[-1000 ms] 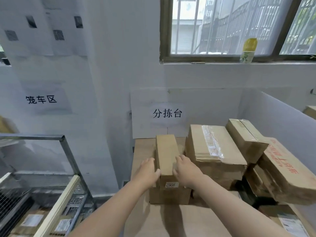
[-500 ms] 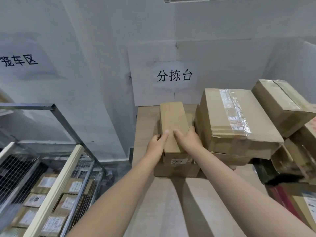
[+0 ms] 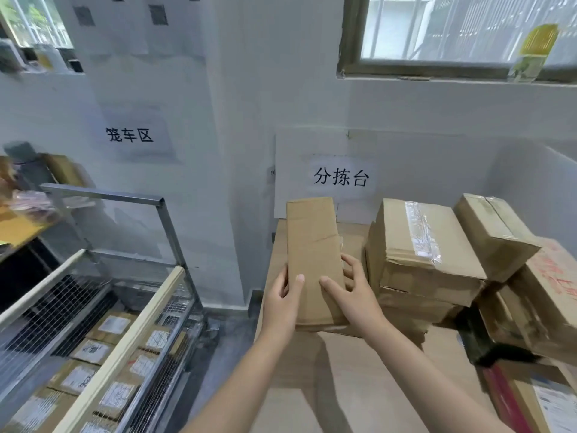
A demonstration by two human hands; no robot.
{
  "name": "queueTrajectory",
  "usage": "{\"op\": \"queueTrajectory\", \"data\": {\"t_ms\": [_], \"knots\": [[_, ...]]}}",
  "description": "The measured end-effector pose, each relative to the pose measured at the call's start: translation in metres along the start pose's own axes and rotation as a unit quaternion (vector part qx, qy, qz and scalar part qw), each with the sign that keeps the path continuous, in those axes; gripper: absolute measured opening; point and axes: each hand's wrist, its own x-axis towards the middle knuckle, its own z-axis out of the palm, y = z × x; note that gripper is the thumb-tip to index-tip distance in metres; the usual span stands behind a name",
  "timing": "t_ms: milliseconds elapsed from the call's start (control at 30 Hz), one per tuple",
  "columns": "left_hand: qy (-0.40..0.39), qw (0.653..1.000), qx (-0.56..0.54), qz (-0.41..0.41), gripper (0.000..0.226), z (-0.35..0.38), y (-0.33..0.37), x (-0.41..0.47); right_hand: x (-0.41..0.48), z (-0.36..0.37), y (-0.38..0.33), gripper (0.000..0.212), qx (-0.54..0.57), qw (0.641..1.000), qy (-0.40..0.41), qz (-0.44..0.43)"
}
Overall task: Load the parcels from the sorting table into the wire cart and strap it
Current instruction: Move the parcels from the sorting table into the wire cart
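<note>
A long narrow cardboard parcel (image 3: 312, 251) is held above the sorting table (image 3: 327, 385), tilted with its far end up. My left hand (image 3: 282, 303) grips its left side, thumb on top. My right hand (image 3: 351, 295) grips its right side, thumb on the top face and fingers round the edge. The wire cart (image 3: 103, 323) stands low at the left, with several labelled parcels (image 3: 93, 351) lying inside it.
A stack of larger cardboard boxes (image 3: 418, 254) fills the right side of the table, right beside my right hand. A box with red writing (image 3: 549, 295) leans further right. White walls with paper signs rise behind. A bottle (image 3: 530, 54) stands on the windowsill.
Both hands closed round the narrow parcel and lifted it off the box under it, drawing it toward me. The view rose back up toward the window.
</note>
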Motion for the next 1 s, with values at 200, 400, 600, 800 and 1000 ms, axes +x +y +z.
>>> {"op": "queueTrajectory", "data": {"t_ms": [200,400,600,800,1000], "knots": [[0.036,0.996,-0.074,0.013,0.033,-0.009,0.017,-0.065,-0.061,-0.022,-0.029,0.05,0.035,0.998,-0.016,-0.044],[0.042,0.995,-0.091,0.023,0.025,0.011,0.006,-0.123,-0.123,-0.059,-0.022,0.049,0.018,0.998,-0.013,-0.064],[-0.085,0.992,-0.083,-0.033,0.06,0.051,0.009,-0.166,-0.152,-0.118,-0.016,0.055,0.015,0.996,-0.009,-0.086],[-0.032,0.991,-0.126,-0.041,0.064,0.077,-0.003,-0.197,-0.167,-0.158,0.009,0.057,0.013,0.997,-0.03,-0.067],[0.027,0.992,-0.119,-0.019,0.034,0.08,-0.01,-0.216,-0.183,-0.17,0.021,0.037,0.0,0.998,-0.052,-0.047]]}}
